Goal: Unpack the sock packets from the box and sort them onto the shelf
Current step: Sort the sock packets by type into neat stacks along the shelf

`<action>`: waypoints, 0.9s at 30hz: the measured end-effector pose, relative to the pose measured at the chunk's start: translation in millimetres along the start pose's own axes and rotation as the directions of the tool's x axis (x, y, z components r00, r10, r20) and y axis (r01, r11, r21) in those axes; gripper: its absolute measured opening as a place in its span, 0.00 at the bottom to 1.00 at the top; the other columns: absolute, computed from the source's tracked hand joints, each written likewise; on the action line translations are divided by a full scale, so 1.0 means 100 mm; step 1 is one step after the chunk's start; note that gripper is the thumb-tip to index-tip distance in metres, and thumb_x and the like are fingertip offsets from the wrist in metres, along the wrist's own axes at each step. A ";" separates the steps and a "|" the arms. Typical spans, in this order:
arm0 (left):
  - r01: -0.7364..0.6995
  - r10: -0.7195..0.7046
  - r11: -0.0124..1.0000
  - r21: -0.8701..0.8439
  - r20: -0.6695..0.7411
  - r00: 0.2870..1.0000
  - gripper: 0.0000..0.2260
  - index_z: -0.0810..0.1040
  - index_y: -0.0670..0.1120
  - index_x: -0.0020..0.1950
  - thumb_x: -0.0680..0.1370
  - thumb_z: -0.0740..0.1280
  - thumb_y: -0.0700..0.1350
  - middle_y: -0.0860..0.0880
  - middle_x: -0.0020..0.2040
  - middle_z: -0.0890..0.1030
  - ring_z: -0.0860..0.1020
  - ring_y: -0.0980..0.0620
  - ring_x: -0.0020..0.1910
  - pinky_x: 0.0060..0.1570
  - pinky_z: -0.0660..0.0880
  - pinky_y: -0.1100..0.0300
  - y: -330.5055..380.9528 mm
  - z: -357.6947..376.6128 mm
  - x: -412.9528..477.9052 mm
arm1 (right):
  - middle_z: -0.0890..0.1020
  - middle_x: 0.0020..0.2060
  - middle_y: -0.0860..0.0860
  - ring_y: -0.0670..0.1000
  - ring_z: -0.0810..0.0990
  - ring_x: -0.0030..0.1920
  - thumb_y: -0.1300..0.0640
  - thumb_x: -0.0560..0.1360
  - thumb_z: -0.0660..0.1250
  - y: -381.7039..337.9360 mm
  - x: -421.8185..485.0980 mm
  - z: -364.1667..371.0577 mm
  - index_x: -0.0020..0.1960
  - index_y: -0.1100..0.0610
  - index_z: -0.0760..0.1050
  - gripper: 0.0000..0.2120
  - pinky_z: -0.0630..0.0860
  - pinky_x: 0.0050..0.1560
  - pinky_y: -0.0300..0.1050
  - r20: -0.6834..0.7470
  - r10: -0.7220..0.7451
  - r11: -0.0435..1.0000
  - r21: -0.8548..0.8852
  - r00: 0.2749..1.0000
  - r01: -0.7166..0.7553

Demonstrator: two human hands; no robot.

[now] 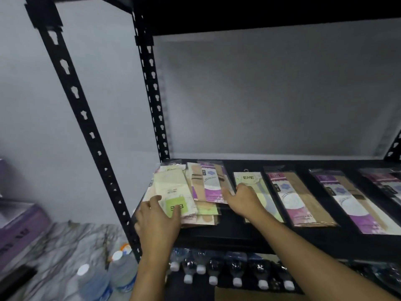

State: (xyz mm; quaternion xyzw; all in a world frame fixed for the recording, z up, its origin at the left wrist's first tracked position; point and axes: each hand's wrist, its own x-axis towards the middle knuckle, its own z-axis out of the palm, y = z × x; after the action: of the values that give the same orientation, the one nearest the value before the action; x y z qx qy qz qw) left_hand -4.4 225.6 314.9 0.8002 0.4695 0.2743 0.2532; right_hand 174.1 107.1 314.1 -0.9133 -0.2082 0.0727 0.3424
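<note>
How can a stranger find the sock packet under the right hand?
On the black shelf, find the untidy pile at the left end. Just right of it lies one packet, partly under the right hand. Its top is pale green with black ENE; its right neighbours are pink or purple.

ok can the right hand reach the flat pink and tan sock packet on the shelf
Probably yes: the right hand is over the pale green packet, and the pink and tan sock packet lies uncovered beside it.
</note>
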 end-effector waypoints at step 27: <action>0.251 -0.125 0.495 -0.832 0.218 0.968 0.16 0.72 0.49 0.61 0.77 0.69 0.35 0.47 0.51 0.83 0.84 0.45 0.48 0.46 0.81 0.47 -0.04 -0.25 0.06 | 0.84 0.48 0.53 0.55 0.85 0.47 0.63 0.76 0.67 -0.02 -0.42 -0.39 0.55 0.54 0.74 0.09 0.81 0.52 0.57 0.014 0.026 0.613 0.789 1.000 -0.027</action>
State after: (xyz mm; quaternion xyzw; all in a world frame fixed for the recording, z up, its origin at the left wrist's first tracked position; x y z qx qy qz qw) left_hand -21.4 236.2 331.5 0.5323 0.3413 0.3875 0.6708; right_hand 145.8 67.3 344.3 -0.6728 -0.1419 0.1623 0.7077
